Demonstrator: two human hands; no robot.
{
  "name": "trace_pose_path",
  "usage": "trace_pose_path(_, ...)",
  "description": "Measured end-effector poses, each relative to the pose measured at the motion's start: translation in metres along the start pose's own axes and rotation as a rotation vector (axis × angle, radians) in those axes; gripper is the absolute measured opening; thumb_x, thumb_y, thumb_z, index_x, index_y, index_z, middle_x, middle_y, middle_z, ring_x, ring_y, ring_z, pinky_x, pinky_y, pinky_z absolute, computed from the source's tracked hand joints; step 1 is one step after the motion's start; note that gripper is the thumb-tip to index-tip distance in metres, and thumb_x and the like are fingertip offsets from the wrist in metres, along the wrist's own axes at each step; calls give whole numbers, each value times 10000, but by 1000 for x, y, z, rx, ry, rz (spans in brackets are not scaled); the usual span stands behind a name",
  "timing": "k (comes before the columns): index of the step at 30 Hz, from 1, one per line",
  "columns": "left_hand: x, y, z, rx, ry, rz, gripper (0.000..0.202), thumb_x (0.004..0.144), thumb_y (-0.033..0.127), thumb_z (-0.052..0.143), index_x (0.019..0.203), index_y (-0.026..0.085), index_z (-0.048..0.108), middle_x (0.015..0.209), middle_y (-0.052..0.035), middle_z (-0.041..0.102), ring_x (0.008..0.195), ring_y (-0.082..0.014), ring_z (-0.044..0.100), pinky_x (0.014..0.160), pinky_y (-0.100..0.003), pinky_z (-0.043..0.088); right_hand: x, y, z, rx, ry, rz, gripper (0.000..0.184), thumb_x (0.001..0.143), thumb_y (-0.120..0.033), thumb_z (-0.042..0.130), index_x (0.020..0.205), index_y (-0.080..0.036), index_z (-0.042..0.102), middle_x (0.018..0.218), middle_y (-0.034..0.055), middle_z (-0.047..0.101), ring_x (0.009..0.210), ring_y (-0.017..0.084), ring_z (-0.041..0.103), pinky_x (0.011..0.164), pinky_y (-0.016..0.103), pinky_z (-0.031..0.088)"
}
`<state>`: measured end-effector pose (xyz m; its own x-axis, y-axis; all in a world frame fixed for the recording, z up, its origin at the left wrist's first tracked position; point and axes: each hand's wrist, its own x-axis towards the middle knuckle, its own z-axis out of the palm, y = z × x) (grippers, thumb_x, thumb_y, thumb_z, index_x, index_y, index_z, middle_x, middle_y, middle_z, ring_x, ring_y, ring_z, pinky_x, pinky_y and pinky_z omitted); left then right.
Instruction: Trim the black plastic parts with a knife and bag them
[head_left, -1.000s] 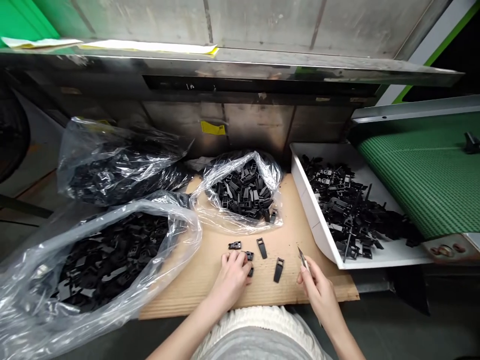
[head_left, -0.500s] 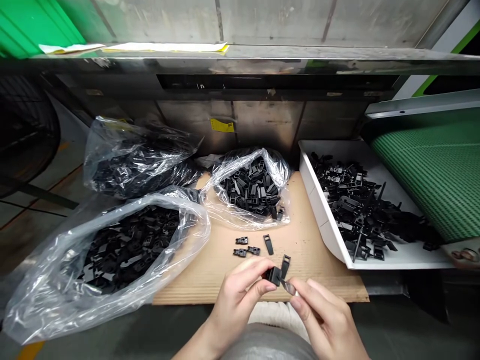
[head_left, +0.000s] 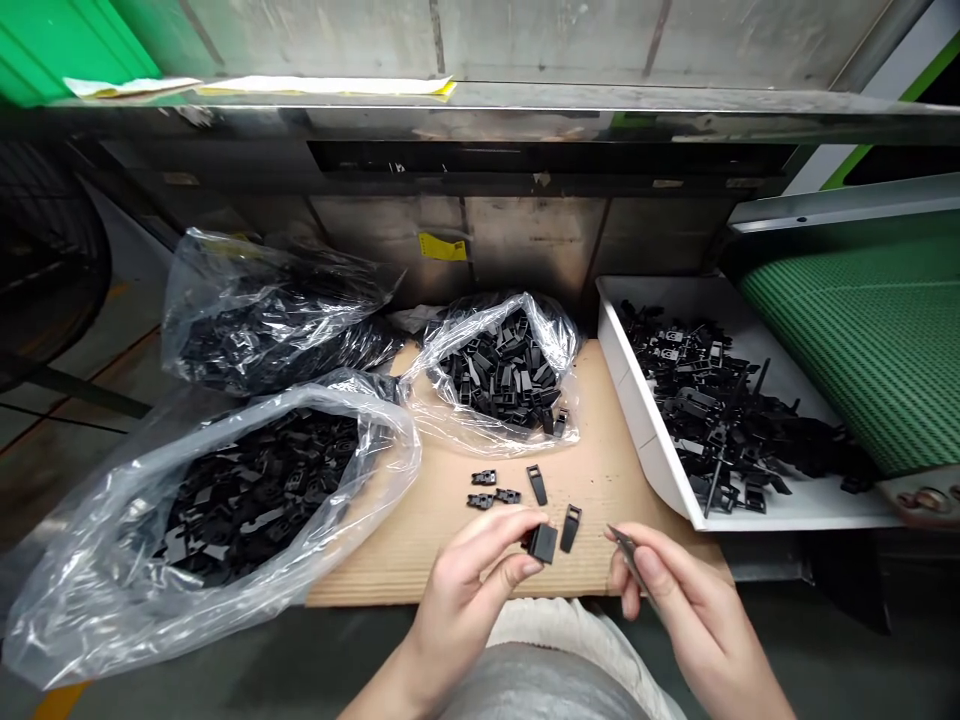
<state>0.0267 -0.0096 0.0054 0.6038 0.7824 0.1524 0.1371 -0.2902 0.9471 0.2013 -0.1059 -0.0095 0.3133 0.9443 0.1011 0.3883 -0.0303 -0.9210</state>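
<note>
Between the thumb and fingers of my left hand [head_left: 480, 570] is a small black plastic part [head_left: 543, 543] with a flat, squarish face. My right hand [head_left: 675, 595], apart from it to the right, pinches a thin pointed metal blade [head_left: 628, 556]; its tip points up and left. Just right of the held part, a black tapered clip [head_left: 571, 528] with a square opening lies on the cardboard [head_left: 420, 560]. A similar tapered clip [head_left: 536, 484] lies farther back. Three small black pieces [head_left: 484, 478] are grouped to its left.
An open plastic bag [head_left: 405, 450] of black parts sits at left, with another filled bag [head_left: 285, 310] behind it. A third bag [head_left: 495, 440] holds tapered clips. At right, a white tray [head_left: 652, 440] of black parts stands beside a green conveyor belt [head_left: 862, 330].
My right hand has drawn the blade away from the black part, moving right. My left hand still holds the part, now turned with its flat face showing.
</note>
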Motion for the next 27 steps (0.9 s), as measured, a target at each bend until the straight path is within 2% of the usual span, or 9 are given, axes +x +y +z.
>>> trace_pose_path(2,1,0,0,-10,-24,49,211,804,163,515,986,203,612,933,-58,629,899,-181,566,806,-257,441,-1,-12,11,51,-22,30,250,884,-266,335,956,-191,562,547,-22,546,414,93,486,443,190,418)
trace_pose_path(4,1,1,0,-16,-35,105,231,800,131,516,995,220,602,930,-41,617,899,-164,559,802,-228,433,1,-22,22,13,-27,18,255,879,-283,343,800,-184,564,485,-38,477,393,87,440,419,191,366)
trace_pose_path(6,1,0,0,-13,-30,150,256,794,108,521,1004,232,595,930,-30,608,902,-155,552,796,-208,428,6,-27,28,-44,-38,-14,285,871,-289,356,665,-185,525,455,-43,424,409,89,430,425,195,336)
trace_pose_path(9,0,0,0,7,-14,172,260,791,106,524,1008,228,596,933,-36,606,900,-162,552,790,-216,431,12,-29,30,-65,-56,-38,309,870,-273,346,604,-189,477,457,-39,416,429,91,433,432,196,321)
trace_pose_path(14,-1,-1,-2,39,6,150,220,806,153,509,995,211,606,925,-53,616,889,-181,561,778,-247,444,11,-29,32,-66,-129,-44,313,872,-263,335,589,-190,445,464,-41,416,431,83,417,439,194,306)
trace_pose_path(18,5,-2,-1,56,99,19,185,806,205,510,959,182,612,943,-67,618,902,-196,555,782,-280,448,7,-32,38,-1,-274,-74,323,851,-288,364,560,-182,452,468,-41,404,442,82,399,446,205,285)
trace_pose_path(20,9,-2,0,40,98,-21,183,801,217,516,948,173,616,943,-70,618,909,-197,547,794,-288,441,10,-31,37,96,-229,6,325,850,-334,366,589,-178,479,455,-47,378,428,82,378,431,205,282)
trace_pose_path(24,11,-3,2,-10,-39,-16,211,777,295,545,907,171,656,890,-80,572,883,-206,510,802,-317,419,26,-23,31,144,-81,168,267,783,-414,488,673,-171,484,549,-46,398,493,84,389,453,187,326)
trace_pose_path(27,10,-4,2,-142,-73,-196,260,760,364,555,905,170,649,715,-35,521,679,-160,502,686,-314,437,31,-17,28,114,-2,218,278,789,-416,480,650,-176,458,533,-55,367,477,79,369,445,182,324)
